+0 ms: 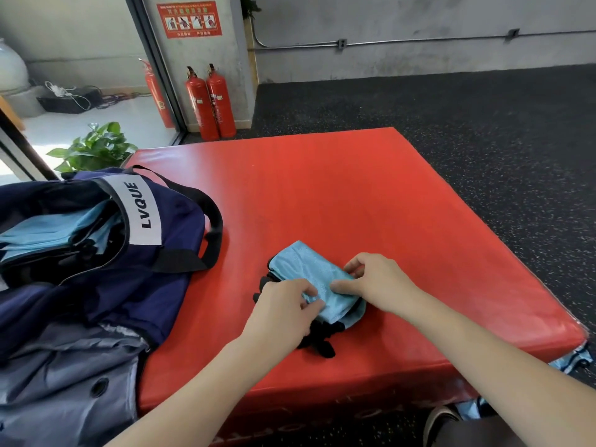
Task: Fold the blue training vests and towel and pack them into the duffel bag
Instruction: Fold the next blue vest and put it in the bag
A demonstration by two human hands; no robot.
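Note:
A light blue mesh training vest with black trim lies folded into a small packet on the red mat, near its front edge. My left hand pinches the packet's near left corner. My right hand pinches its right edge, thumb on top. Black straps stick out from under the packet toward me. The navy duffel bag, marked LVQUE, sits open at the mat's left side. Folded light blue cloth lies inside its opening.
More blue cloth lies on the dark speckled floor past the mat's right front corner. A shoe shows at the bottom right. Two red fire extinguishers and a potted plant stand beyond the mat's far left.

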